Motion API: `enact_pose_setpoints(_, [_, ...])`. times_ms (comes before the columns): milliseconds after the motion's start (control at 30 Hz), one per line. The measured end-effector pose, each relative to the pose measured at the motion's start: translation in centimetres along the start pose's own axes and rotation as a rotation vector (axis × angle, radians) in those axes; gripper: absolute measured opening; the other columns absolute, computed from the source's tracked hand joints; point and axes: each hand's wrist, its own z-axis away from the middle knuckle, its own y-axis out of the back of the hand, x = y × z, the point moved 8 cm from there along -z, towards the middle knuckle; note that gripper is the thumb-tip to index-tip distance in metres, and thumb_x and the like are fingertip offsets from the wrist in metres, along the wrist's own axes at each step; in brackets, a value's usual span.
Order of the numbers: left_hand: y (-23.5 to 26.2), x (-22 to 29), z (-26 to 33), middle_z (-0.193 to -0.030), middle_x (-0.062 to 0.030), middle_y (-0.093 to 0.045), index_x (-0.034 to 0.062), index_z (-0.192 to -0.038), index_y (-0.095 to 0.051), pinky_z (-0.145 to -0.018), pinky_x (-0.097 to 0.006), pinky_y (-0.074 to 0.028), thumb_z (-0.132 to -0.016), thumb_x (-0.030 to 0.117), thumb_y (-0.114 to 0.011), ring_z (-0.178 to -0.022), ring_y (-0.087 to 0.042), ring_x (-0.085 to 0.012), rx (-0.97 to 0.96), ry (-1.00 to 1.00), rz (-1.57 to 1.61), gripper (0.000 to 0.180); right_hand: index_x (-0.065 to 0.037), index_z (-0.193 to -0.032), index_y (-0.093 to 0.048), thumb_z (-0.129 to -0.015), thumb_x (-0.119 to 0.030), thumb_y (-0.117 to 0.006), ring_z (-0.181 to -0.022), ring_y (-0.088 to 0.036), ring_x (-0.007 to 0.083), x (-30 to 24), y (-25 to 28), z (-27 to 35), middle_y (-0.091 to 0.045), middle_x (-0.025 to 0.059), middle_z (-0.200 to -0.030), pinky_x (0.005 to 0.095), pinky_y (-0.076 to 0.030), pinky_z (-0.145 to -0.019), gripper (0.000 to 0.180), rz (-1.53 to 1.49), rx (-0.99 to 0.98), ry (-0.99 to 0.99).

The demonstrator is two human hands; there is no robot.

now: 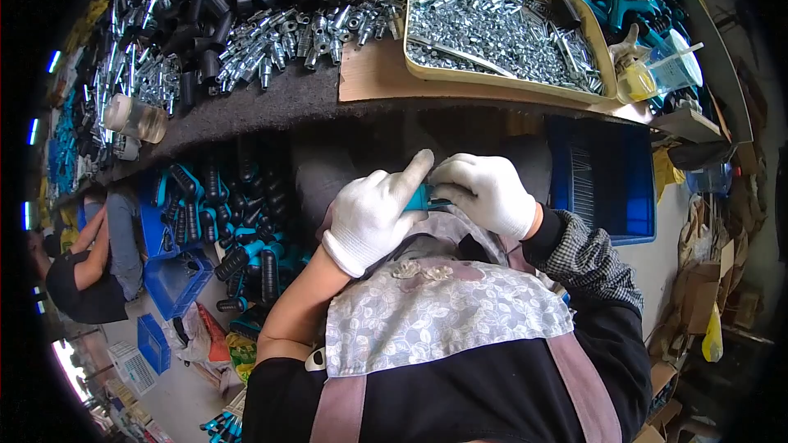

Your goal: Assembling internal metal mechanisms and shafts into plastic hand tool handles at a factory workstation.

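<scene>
My left hand point(368, 215), in a white knit glove, is closed around a teal plastic part point(418, 198) over my lap. Only a short piece of that part shows between the fingers. Its index finger points up and away. Beside it, my gloved right hand point(491, 197) has its fingers curled in against the end of the teal part. A small dark piece shows by the right fingertips, too hidden to name. A flowered apron point(447, 312) covers my chest below the hands.
Ahead, a bench holds a cream tray point(509, 92) of small metal parts, loose metal shafts point(263, 49) and black sleeves. Teal-and-black tool housings point(267, 267) are heaped at my left. A blue crate point(628, 197) stands at right. Another person point(86, 275) sits far left.
</scene>
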Motion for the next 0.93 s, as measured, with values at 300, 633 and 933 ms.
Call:
enact_pose_setpoints(300, [-0.3, 1.1, -0.1, -0.080, -0.0050, -0.064, 0.0059, -0.144, -0.047, -0.066, -0.036, -0.052, -0.067, 0.025, -0.081, -0.074, -0.062, -0.0230, -0.039, -0.085, -0.002, 0.086, 0.001, -0.097, -0.070, -0.087, -0.016, -0.071, -0.072, -0.071, 0.0259, 3.2, -1.8, -0.2, -0.071, 0.0177, -0.082, 0.0339, -0.054, -0.067, 0.019, -0.345, -0.217, -0.475])
enact_pose_setpoints(633, [-0.2, 0.3, -0.3, -0.084, -0.0078, -0.066, 0.0079, -0.145, -0.046, -0.068, -0.037, -0.052, -0.067, 0.023, -0.082, -0.077, -0.064, -0.0255, -0.054, -0.033, -0.016, 0.087, -0.007, -0.107, -0.067, -0.073, -0.016, -0.080, -0.088, -0.067, 0.0351, 0.2, -0.6, 0.6, -0.068, 0.0131, -0.096, 0.0406, -0.054, -0.076, 0.037, -0.022, -0.114, -0.055])
enact_pose_setpoints(933, [-2.5, -2.1, 0.5, -0.113, -0.0213, -0.068, 0.0101, -0.134, -0.052, -0.084, -0.041, -0.056, -0.074, 0.018, -0.082, -0.101, -0.068, -0.0382, -0.142, 0.275, 0.388, 0.068, -0.009, -0.108, -0.064, -0.074, -0.020, -0.074, -0.091, -0.065, 0.0324, -1.0, -0.9, 0.0, -0.065, 0.0105, -0.094, 0.0400, -0.051, -0.078, 0.037, 0.267, -0.139, 0.200])
